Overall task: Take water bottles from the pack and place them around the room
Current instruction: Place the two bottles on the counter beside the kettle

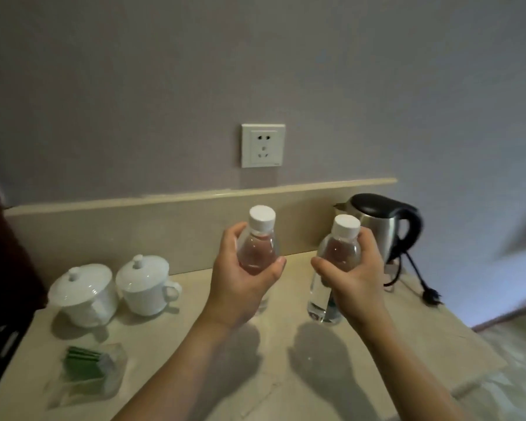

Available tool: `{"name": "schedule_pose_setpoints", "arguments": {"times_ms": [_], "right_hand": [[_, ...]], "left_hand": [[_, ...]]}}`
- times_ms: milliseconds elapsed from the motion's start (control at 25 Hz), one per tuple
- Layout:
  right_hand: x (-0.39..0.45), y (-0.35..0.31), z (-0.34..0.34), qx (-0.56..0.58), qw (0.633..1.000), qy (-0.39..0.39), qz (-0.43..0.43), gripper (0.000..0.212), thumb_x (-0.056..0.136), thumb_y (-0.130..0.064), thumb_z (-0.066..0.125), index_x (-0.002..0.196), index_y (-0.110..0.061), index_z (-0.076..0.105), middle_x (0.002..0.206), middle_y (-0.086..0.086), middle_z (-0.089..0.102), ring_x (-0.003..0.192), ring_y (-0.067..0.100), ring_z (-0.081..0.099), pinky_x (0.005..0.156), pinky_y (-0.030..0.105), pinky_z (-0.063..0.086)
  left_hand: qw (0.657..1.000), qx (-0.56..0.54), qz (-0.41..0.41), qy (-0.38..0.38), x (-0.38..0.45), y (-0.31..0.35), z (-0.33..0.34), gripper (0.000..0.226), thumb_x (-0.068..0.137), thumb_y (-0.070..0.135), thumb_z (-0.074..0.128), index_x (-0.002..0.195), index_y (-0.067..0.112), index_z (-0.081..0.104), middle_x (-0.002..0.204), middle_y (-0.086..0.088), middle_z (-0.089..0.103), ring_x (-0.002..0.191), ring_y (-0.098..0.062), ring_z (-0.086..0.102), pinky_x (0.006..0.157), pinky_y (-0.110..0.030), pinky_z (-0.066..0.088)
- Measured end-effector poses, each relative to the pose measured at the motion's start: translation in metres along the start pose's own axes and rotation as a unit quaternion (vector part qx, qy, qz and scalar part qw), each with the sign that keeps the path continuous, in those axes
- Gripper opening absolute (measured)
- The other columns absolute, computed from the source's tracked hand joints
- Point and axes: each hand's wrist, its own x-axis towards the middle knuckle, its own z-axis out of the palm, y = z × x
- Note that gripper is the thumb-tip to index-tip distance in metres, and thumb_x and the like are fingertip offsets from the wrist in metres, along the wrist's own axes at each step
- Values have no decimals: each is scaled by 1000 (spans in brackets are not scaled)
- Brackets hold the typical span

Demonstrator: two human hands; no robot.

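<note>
Two clear water bottles with white caps stand upright over a beige stone counter [280,372]. My left hand [240,284] is wrapped around the upper body of the left bottle [260,238]; its base is hidden behind my palm. My right hand [356,275] grips the right bottle [337,253] near its shoulder, and that bottle's base sits at or just above the counter. The bottle pack is not in view.
Two white lidded cups [87,293] [146,284] stand at the counter's left. A clear holder with green sachets [88,369] lies front left. A steel kettle [383,226] with a loose black cord stands at the back right. A wall socket [263,145] sits above the backsplash.
</note>
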Motion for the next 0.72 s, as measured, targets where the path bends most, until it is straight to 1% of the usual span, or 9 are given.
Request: {"name": "schedule_pose_setpoints", "arguments": {"times_ms": [120, 200, 280, 320, 400, 480, 560, 640, 720], "right_hand": [[9, 34, 31, -11, 998, -61, 3, 56, 71, -13, 82, 106, -39, 46, 96, -23, 57, 92, 5, 60, 75, 12, 50], [11, 51, 46, 13, 996, -85, 18, 57, 71, -10, 82, 108, -35, 47, 95, -20, 57, 91, 4, 59, 74, 11, 48], [14, 66, 55, 33, 993, -102, 39, 56, 70, -9, 82, 110, -29, 48, 96, -15, 58, 89, 3, 59, 74, 14, 47], [15, 73, 57, 38, 992, -113, 47, 56, 70, -9, 81, 109, -30, 48, 97, -15, 58, 89, 3, 59, 74, 15, 47], [16, 85, 59, 35, 988, -139, 56, 60, 70, -10, 82, 106, -42, 46, 99, -23, 57, 93, -1, 58, 75, 16, 46], [17, 94, 57, 31, 986, -149, 68, 66, 70, -13, 83, 106, -51, 42, 101, -37, 53, 98, -7, 56, 76, 16, 44], [17, 101, 53, 29, 982, -168, 80, 73, 70, -12, 83, 109, -55, 39, 103, -43, 50, 101, -10, 55, 74, 12, 46], [13, 114, 47, 33, 971, -209, 108, 74, 69, -10, 83, 114, -51, 42, 105, -37, 56, 102, -4, 60, 76, 14, 53], [3, 128, 42, 60, 948, -250, 188, 63, 69, -8, 82, 114, -40, 53, 101, -17, 68, 97, 12, 68, 79, 29, 60]], "left_hand": [[998, 21, -46, 37, -1, -36, 0, 60, 74, 15, 86, 110, 42, 47, 105, 4, 65, 92, -13, 64, 79, -23, 51], [996, 45, -48, 66, -4, -52, 5, 60, 71, 14, 87, 111, 40, 49, 102, 9, 66, 91, -8, 65, 78, -20, 51], [993, 54, -55, 93, -5, -61, 11, 59, 72, 6, 85, 111, 33, 51, 94, 19, 69, 85, 1, 66, 75, -15, 51], [991, 57, -60, 104, -6, -67, 14, 57, 72, 5, 84, 111, 31, 51, 91, 22, 70, 84, 2, 66, 74, -15, 51], [987, 70, -67, 125, -8, -76, 19, 58, 70, 14, 85, 113, 34, 52, 97, 18, 69, 90, -3, 67, 79, -20, 53], [984, 82, -71, 140, -9, -83, 21, 58, 67, 23, 84, 111, 42, 52, 103, 10, 67, 95, -10, 67, 82, -24, 54], [981, 88, -73, 159, -9, -89, 23, 60, 70, 13, 84, 112, 41, 51, 104, 7, 66, 92, -8, 67, 78, -19, 52], [981, 103, -79, 145, -13, -93, 21, 64, 73, 5, 83, 118, 36, 49, 102, 13, 66, 92, -3, 66, 79, -16, 52], [981, 128, -106, 101, -24, -100, 16, 66, 74, 9, 83, 124, 35, 47, 104, 18, 67, 97, -4, 67, 83, -18, 53]]}}
